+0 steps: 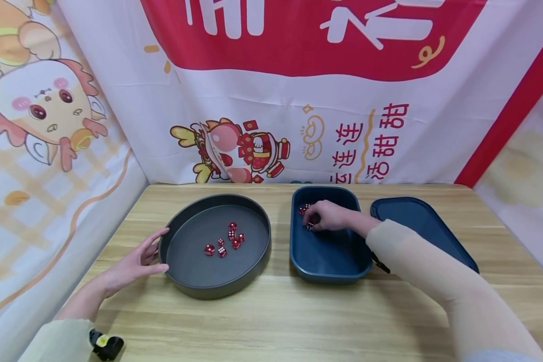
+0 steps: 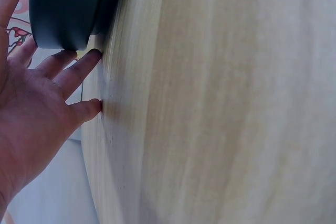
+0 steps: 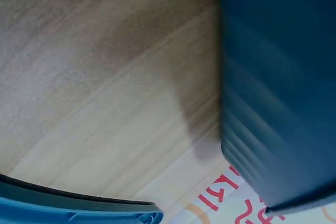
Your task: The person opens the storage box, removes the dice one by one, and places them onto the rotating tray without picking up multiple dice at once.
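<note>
In the head view, a round dark grey pan (image 1: 199, 275) holds several red dice with white dots (image 1: 222, 251). My left hand (image 1: 133, 261) is at its left side, thumb and fingers spread along the wall. The left wrist view shows these fingers (image 2: 79, 77) extended against the pan's dark side (image 2: 63, 9). My right hand (image 1: 328, 216) reaches into a deep blue rectangular box (image 1: 330, 276), fingers curled down around a red die (image 1: 309, 227) at the fingertips. More red dice (image 1: 303, 208) lie just beyond them. The right wrist view shows only the box's outer wall (image 3: 278, 77), not the hand.
A dark blue lid (image 1: 425, 226) lies right of the box, partly behind my right forearm; its edge (image 3: 79, 211) shows in the right wrist view. Everything stands on a wood-grain table (image 1: 271, 322). Printed cloth (image 1: 271, 95) hangs behind and on both sides.
</note>
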### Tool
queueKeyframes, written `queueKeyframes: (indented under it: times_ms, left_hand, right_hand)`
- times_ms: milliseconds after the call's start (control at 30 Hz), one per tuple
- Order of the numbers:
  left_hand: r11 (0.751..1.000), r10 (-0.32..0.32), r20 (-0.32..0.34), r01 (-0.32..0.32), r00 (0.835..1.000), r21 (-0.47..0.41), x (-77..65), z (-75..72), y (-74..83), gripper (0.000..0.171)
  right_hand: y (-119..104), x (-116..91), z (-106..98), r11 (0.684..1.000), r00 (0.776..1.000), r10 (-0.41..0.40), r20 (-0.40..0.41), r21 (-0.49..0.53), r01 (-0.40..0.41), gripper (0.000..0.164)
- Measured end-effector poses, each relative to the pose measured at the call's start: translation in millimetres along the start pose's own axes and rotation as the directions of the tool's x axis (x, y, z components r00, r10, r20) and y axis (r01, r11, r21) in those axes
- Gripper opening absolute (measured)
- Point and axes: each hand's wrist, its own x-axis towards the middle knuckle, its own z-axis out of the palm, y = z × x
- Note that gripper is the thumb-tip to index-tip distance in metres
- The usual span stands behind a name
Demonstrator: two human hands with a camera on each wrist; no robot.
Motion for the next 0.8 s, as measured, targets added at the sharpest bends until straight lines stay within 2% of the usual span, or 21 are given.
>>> queueKeyframes:
  times_ms: [333,800]
  left_hand:
    - [1.000,0.001,-0.005,-0.001,1.000,0.006,0.9,-0.2,-1.0,0.086]
    - [1.000,-0.001,-0.005,0.001,1.000,0.005,0.7,0.0,0.1,0.086]
  right_hand:
    - [-11,-9,-16,0.998,0.994,-0.056,-0.096,0.027,0.059,0.019]
    - [-35,-12,-31,0.993,0.982,-0.102,-0.156,0.035,0.109,0.018]
